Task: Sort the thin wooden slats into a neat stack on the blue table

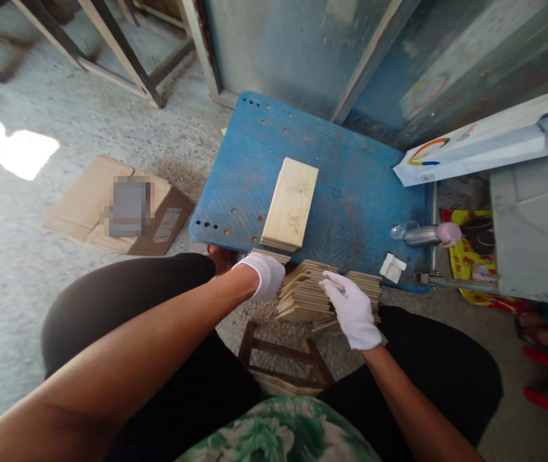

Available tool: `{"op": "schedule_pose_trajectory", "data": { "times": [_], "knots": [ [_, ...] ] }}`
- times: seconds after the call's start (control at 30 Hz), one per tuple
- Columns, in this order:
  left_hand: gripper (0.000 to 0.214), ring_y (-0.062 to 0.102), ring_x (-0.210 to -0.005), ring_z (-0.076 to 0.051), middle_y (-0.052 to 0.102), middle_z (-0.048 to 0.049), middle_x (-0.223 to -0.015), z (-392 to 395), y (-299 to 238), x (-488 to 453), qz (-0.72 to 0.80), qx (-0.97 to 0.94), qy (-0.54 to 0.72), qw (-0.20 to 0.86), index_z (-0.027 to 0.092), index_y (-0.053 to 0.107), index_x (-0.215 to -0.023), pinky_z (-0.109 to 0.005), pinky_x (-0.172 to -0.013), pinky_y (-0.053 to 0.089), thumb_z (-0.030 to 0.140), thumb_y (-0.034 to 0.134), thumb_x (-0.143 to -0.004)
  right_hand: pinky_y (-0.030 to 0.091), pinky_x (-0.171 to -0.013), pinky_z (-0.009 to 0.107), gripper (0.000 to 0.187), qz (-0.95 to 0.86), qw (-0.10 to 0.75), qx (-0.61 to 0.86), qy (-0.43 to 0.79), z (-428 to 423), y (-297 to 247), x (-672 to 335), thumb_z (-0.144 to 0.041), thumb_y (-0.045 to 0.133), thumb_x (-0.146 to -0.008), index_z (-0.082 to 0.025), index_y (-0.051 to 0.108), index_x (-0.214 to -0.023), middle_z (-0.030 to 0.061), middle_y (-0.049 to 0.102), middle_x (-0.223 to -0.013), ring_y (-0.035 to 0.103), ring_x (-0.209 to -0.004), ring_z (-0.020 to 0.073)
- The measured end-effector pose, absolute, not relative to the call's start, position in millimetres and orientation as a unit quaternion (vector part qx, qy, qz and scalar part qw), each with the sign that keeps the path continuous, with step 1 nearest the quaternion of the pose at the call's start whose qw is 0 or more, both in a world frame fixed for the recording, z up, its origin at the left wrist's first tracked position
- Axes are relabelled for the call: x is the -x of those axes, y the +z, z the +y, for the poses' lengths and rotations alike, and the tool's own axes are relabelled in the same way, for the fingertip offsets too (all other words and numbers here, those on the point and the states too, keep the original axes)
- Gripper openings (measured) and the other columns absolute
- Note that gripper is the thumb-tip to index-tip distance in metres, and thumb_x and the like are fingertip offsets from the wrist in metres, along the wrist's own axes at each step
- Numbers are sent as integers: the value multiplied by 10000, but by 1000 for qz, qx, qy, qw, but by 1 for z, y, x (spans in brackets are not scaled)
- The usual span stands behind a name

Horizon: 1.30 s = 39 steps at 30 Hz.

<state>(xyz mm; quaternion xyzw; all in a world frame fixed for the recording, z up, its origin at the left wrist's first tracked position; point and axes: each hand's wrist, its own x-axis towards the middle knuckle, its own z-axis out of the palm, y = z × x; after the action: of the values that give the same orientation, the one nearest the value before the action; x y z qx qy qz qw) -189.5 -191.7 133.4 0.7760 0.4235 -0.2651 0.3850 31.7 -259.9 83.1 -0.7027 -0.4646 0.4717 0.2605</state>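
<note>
My left hand (267, 274), in a white glove, is at the front edge of the blue table, closed on a few thin wooden boards (274, 256); its fingertips are mostly hidden. My right hand (352, 313), also gloved in white, hovers at the stacked thin boards (305, 295) below the table edge. Its fingers stretch toward the stack's right side, slightly apart, and I see nothing held in them. Another pile of boards (368, 287) shows partly behind that hand. On the table lies a neat stack of rectangular pale boards (293, 199).
The blue table (351, 173) has holes at its corners. On its right are a bottle with a pink cap (425, 234), a crumpled white paper (393, 267) and a white bag (476, 149). A cardboard box (91, 199) lies on the left floor, a wooden stool (278, 350) between my legs.
</note>
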Motion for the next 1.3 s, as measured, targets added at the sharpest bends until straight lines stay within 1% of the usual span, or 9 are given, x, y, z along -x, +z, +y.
{"op": "schedule_pose_trajectory", "data": {
  "times": [0.1,0.27,0.4,0.63,0.87,1.07,1.2,1.27,1.3],
  "knots": [
    [365,663,-975,-316,712,-212,-973,-192,130,186,423,-772,-281,383,84,733,-1000,-381,-880,504,266,684,-687,506,-949,420,404,-441,260,703,494,-282,99,-36,-434,652,-786,-178,670,-1098,108,717,-1042,671,-987,235],
    [374,659,-976,-343,699,-234,-1008,-198,136,179,429,-791,-259,351,74,729,-1003,-416,-875,499,280,690,-693,523,-912,386,378,-418,263,687,534,-332,101,-28,-431,637,-800,-171,669,-1074,111,719,-1018,678,-958,226],
    [347,671,-947,-324,703,-231,-977,-210,159,171,449,-800,-238,318,75,730,-970,-390,-864,499,331,635,-755,527,-868,356,324,-454,202,666,556,-352,94,-25,-385,641,-788,-177,690,-1031,92,728,-984,683,-922,218],
    [384,667,-966,-312,699,-166,-1043,-265,192,153,459,-806,-210,308,116,674,-1079,-382,-833,507,378,483,-875,511,-816,315,284,-528,131,677,496,-346,103,-36,-399,609,-811,-199,717,-981,56,737,-947,676,-882,199],
    [408,644,-1017,-338,684,-171,-1085,-313,193,139,424,-801,-244,345,124,654,-1133,-423,-883,490,380,468,-874,496,-741,257,239,-525,117,688,487,-345,91,-44,-377,600,-817,-193,730,-897,41,743,-886,672,-803,168],
    [462,634,-1032,-345,670,-172,-1123,-319,185,136,445,-808,-188,337,123,607,-1217,-449,-893,482,370,384,-896,465,-715,232,227,-548,70,700,452,-339,88,-42,-391,596,-826,-217,735,-869,31,741,-866,658,-803,159],
    [470,627,-1069,-280,661,-140,-1179,-324,151,138,441,-774,-172,421,143,619,-1211,-348,-940,463,407,449,-862,452,-711,226,230,-558,56,703,437,-333,93,-41,-411,609,-814,-226,739,-855,34,741,-861,656,-809,161],
    [379,656,-995,-205,695,-78,-1114,-322,131,140,443,-738,-174,479,174,658,-1117,-260,-883,477,359,427,-880,452,-708,232,242,-556,58,707,432,-330,96,-41,-435,628,-793,-226,743,-837,42,743,-861,660,-816,171],
    [342,668,-947,-199,710,-81,-1057,-321,123,140,462,-733,-189,462,155,678,-1047,-255,-847,485,311,426,-878,453,-711,236,251,-556,60,710,429,-328,97,-40,-448,639,-780,-227,746,-831,47,743,-871,662,-827,177]
  ]
}}
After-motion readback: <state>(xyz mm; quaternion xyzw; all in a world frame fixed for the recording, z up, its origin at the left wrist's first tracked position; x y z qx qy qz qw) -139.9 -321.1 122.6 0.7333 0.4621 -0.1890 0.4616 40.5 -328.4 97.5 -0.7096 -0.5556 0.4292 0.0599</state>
